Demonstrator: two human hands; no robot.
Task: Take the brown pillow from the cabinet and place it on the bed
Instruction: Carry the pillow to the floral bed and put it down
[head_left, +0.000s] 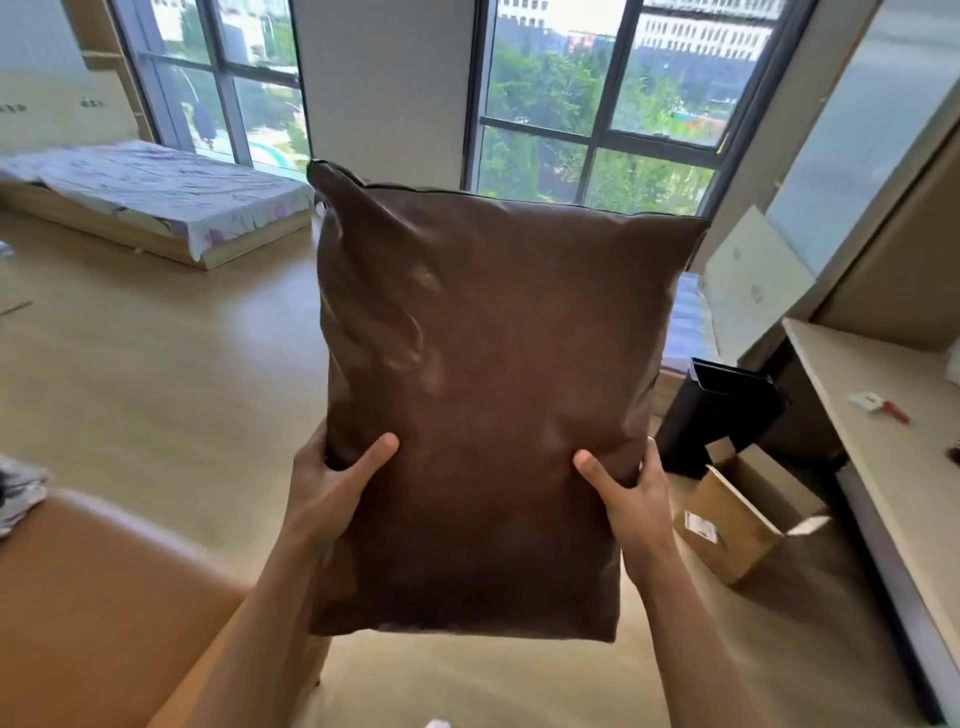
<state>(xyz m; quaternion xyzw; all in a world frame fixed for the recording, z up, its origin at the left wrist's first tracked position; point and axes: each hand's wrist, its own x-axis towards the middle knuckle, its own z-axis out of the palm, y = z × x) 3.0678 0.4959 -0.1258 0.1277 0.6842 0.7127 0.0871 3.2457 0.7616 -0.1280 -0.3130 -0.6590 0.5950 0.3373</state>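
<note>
The brown pillow (483, 374), smooth and leather-like, hangs upright in the air in front of me, filling the middle of the view. My left hand (332, 488) grips its lower left edge, thumb on the front face. My right hand (631, 499) grips the lower right edge the same way. The bed (156, 197), low on a wooden frame with a pale flowered sheet, lies at the far left by the window, well beyond the pillow.
A brown wooden surface (104, 597) fills the lower left corner. On the right stand a pale desk (883, 426), a black bin (722, 410) and an open cardboard box (737, 525). Light wooden floor (171, 374) stretches between me and the bed. Large windows (597, 104) line the far wall.
</note>
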